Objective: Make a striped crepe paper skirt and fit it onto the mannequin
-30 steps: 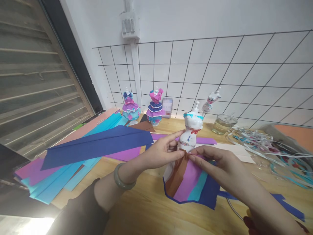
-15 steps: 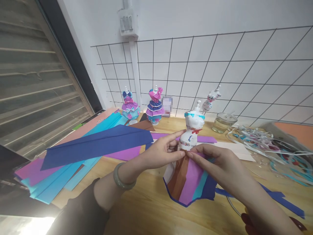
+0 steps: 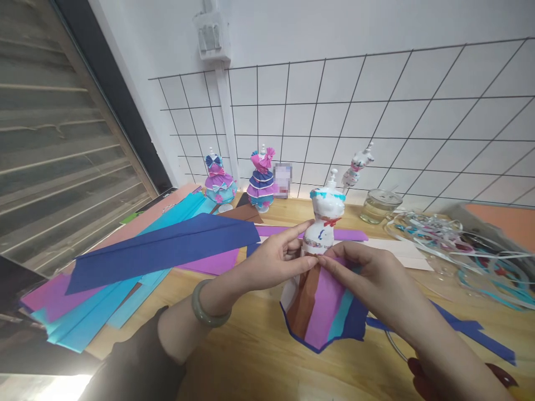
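A small white mannequin [image 3: 327, 207] stands upright between my hands, with turquoise trim at the bust and a red bow at the waist. Around its lower part hangs a paper skirt [image 3: 321, 306] of white, brown, purple, turquoise and dark blue panels with a blue edge. My left hand [image 3: 288, 253] is closed at the skirt's top, thumb pressed on the brown panel and index finger along the mannequin's side. Thumb and index finger of my right hand [image 3: 363, 273] pinch the same top edge, close to the left thumb. The mannequin's base is hidden behind the skirt.
Paper sheets [image 3: 163, 250] lie in a pile on the left. Two dressed mannequins [image 3: 219, 181] and a bare one [image 3: 357, 167] stand by the wall grid. A glass jar [image 3: 380, 206], tangled ribbons [image 3: 434, 231], blue strips [image 3: 472, 331] and scissors [image 3: 422, 373] are on the right.
The whole view has shifted slightly, so everything sits a little farther left. Both hands keep their hold at the skirt's top, with barely any finger movement.
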`<state>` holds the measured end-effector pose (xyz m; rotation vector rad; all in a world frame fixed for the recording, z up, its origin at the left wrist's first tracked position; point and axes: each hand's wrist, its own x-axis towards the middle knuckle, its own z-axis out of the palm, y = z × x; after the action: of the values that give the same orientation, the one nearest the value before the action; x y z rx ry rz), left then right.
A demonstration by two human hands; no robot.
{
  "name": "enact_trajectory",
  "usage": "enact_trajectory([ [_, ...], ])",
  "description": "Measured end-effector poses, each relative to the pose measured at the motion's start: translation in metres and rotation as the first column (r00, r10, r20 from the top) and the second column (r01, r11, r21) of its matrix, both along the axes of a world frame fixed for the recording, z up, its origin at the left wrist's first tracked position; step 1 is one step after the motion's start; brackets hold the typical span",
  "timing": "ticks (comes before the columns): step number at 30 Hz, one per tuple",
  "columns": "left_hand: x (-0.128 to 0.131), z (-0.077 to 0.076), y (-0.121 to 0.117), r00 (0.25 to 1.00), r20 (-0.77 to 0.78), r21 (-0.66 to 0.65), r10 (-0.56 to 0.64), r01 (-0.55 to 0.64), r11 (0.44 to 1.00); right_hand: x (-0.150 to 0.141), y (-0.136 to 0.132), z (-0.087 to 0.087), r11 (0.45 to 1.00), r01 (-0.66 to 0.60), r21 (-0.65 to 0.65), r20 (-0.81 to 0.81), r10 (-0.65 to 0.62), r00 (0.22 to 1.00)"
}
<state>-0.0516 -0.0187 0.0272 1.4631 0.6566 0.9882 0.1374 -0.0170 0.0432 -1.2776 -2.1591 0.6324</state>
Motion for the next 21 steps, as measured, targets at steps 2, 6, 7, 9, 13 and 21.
enact_trajectory([
  [2,0.001,-0.001,0.000,0.999,0.026,0.000,0.019,-0.019,1.000,-0.001,0.000,-0.001,1.000,0.015,0.025,0.011,-0.015,1.000],
  [6,0.002,-0.003,0.003,0.997,0.070,-0.012,0.026,-0.025,1.000,-0.003,0.000,-0.003,0.992,0.081,0.099,0.032,-0.084,0.996],
  [7,0.003,-0.004,0.003,0.997,0.078,-0.013,0.024,-0.023,1.000,-0.004,0.000,-0.003,0.991,0.081,0.104,0.030,-0.085,0.996],
  [9,0.002,-0.003,0.004,0.996,0.083,-0.012,0.028,-0.027,1.000,-0.004,-0.001,-0.002,0.994,0.060,0.087,0.020,-0.062,0.998],
  [13,0.003,-0.002,0.005,0.996,0.053,-0.024,0.073,-0.072,0.997,-0.003,-0.002,0.002,0.999,0.011,0.035,-0.007,-0.011,1.000],
  [21,0.002,-0.001,0.004,0.994,0.001,-0.003,0.107,-0.107,0.994,-0.002,-0.006,0.008,0.997,-0.077,0.007,-0.077,0.077,0.994],
])
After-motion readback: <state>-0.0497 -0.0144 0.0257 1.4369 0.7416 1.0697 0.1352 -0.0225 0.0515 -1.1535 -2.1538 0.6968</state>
